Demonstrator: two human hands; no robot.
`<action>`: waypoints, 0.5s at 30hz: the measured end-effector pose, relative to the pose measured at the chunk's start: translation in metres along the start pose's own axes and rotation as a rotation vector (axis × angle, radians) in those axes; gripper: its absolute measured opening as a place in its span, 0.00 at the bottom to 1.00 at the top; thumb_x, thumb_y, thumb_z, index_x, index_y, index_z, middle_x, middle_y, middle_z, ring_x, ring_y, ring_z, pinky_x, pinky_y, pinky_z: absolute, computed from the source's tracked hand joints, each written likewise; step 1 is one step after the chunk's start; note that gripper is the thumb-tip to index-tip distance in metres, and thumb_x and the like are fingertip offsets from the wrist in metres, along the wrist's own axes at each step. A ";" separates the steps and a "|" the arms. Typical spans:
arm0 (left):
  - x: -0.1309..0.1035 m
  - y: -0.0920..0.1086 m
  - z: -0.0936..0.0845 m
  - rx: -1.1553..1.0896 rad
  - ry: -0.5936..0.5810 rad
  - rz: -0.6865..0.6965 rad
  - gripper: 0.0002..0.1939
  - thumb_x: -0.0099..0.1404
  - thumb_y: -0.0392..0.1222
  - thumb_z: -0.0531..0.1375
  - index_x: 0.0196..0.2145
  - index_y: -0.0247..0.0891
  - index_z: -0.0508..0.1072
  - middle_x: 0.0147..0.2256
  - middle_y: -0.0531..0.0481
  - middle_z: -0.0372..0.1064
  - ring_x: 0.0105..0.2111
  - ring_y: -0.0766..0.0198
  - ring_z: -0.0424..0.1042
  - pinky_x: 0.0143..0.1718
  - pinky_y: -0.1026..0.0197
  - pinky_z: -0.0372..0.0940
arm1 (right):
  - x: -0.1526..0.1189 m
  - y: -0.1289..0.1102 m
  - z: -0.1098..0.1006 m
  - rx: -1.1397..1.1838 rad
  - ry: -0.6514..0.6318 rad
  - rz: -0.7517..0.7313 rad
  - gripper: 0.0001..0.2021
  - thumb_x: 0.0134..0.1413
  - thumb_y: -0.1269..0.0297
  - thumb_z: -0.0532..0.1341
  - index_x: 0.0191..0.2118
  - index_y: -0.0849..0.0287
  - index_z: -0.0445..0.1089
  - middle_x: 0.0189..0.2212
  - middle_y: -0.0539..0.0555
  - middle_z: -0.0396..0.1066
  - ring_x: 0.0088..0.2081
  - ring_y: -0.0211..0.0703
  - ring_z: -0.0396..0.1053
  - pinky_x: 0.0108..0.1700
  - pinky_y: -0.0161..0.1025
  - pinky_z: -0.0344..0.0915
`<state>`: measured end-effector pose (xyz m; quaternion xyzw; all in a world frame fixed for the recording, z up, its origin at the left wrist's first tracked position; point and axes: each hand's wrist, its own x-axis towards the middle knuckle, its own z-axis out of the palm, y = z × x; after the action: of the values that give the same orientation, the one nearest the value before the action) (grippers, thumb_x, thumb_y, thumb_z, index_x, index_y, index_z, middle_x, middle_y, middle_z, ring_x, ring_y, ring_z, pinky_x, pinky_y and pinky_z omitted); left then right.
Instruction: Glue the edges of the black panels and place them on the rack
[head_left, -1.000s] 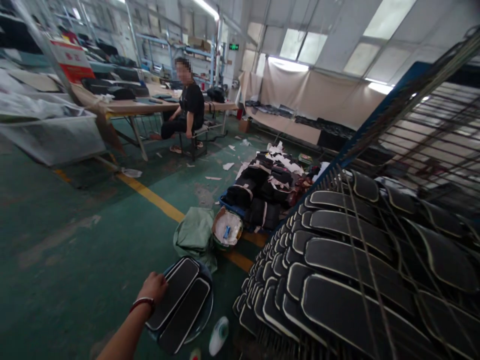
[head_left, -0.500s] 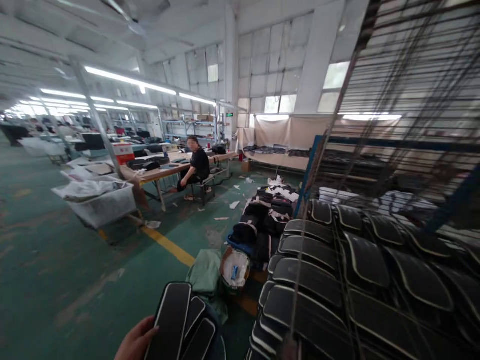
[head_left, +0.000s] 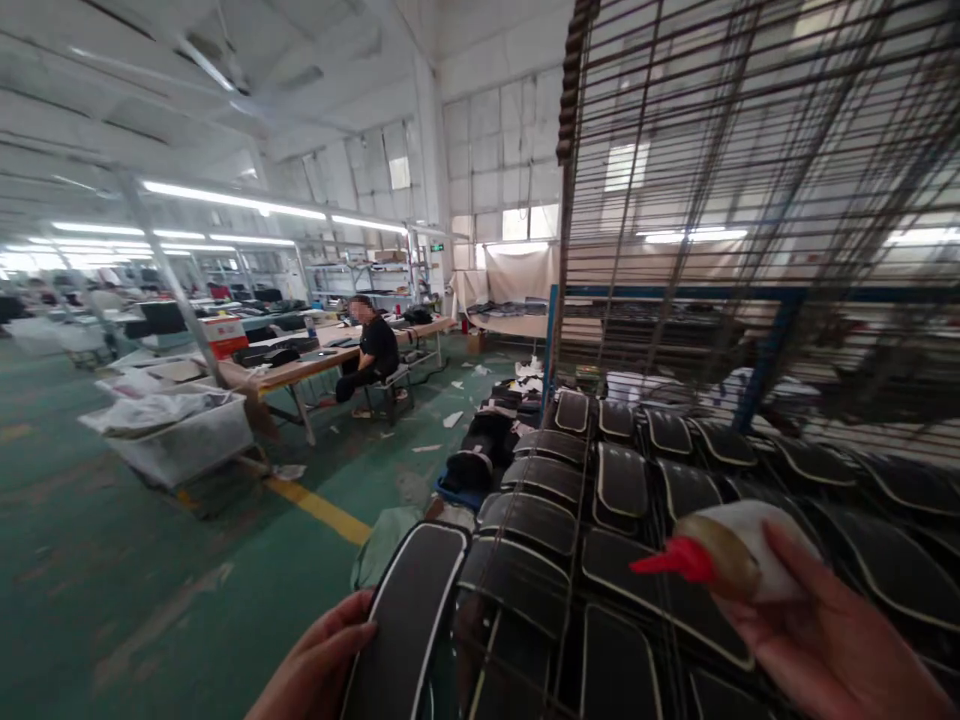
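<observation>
My left hand (head_left: 322, 655) grips the left edge of a long black panel (head_left: 409, 625) with a pale border line, thumb on its face. At the lower right my right hand (head_left: 832, 640) is wrapped round a white squeeze bottle (head_left: 750, 550) with a brownish shoulder and a red pointed nozzle, which points left. Below and behind the bottle, rows of similar black panels (head_left: 622, 480) with pale edging lie on a wire rack (head_left: 577, 400). The held panel's lower end is cut off by the frame.
A wire grid (head_left: 720, 150) rises at the right on a blue frame. Black bundles (head_left: 480, 450) and a green cloth (head_left: 386, 545) lie on the floor ahead. A seated person (head_left: 375, 350) is at a table (head_left: 300, 368); a white bin (head_left: 187, 440) stands left.
My right hand has come into view with the bottle. The held panel has moved right and up, nearer the rack, and the smaller panels beside it no longer show. The view has turned right.
</observation>
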<state>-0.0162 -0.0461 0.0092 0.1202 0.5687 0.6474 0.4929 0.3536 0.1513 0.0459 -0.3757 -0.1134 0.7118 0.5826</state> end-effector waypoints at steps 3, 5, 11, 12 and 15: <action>-0.021 0.002 0.025 0.049 -0.186 -0.063 0.14 0.50 0.34 0.71 0.37 0.38 0.79 0.31 0.47 0.81 0.30 0.53 0.79 0.32 0.57 0.73 | -0.024 0.001 0.028 0.062 -0.039 0.001 0.19 0.43 0.74 0.71 0.45 0.63 0.73 0.44 0.62 0.75 0.37 0.54 0.76 0.33 0.43 0.79; -0.026 0.008 0.031 0.115 -0.302 -0.117 0.14 0.50 0.35 0.71 0.37 0.39 0.80 0.34 0.47 0.81 0.32 0.53 0.79 0.34 0.57 0.72 | -0.035 0.003 0.040 0.038 -0.159 -0.038 0.24 0.35 0.73 0.77 0.43 0.63 0.74 0.39 0.57 0.76 0.34 0.50 0.75 0.34 0.42 0.79; -0.013 0.027 0.024 0.372 -0.680 -0.245 0.18 0.51 0.43 0.71 0.42 0.42 0.81 0.39 0.45 0.81 0.35 0.54 0.77 0.35 0.59 0.69 | -0.049 0.017 0.047 -0.135 -0.357 -0.126 0.23 0.31 0.60 0.81 0.37 0.59 0.77 0.32 0.53 0.76 0.29 0.44 0.72 0.32 0.39 0.77; -0.010 0.030 0.023 0.405 -0.721 -0.250 0.18 0.52 0.44 0.70 0.42 0.42 0.81 0.39 0.45 0.81 0.35 0.55 0.77 0.35 0.60 0.68 | -0.051 0.020 0.048 -0.157 -0.395 -0.151 0.22 0.33 0.59 0.81 0.37 0.58 0.78 0.31 0.52 0.76 0.28 0.42 0.71 0.31 0.37 0.76; -0.005 0.037 0.021 0.473 -0.823 -0.237 0.17 0.53 0.45 0.69 0.42 0.43 0.81 0.39 0.46 0.81 0.34 0.57 0.76 0.34 0.62 0.67 | -0.057 0.027 0.051 -0.224 -0.513 -0.221 0.17 0.42 0.57 0.78 0.37 0.57 0.78 0.28 0.50 0.74 0.27 0.39 0.69 0.28 0.32 0.72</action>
<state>-0.0170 -0.0321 0.0496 0.4093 0.4679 0.3384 0.7064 0.3015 0.1052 0.0876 -0.2310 -0.3748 0.6988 0.5637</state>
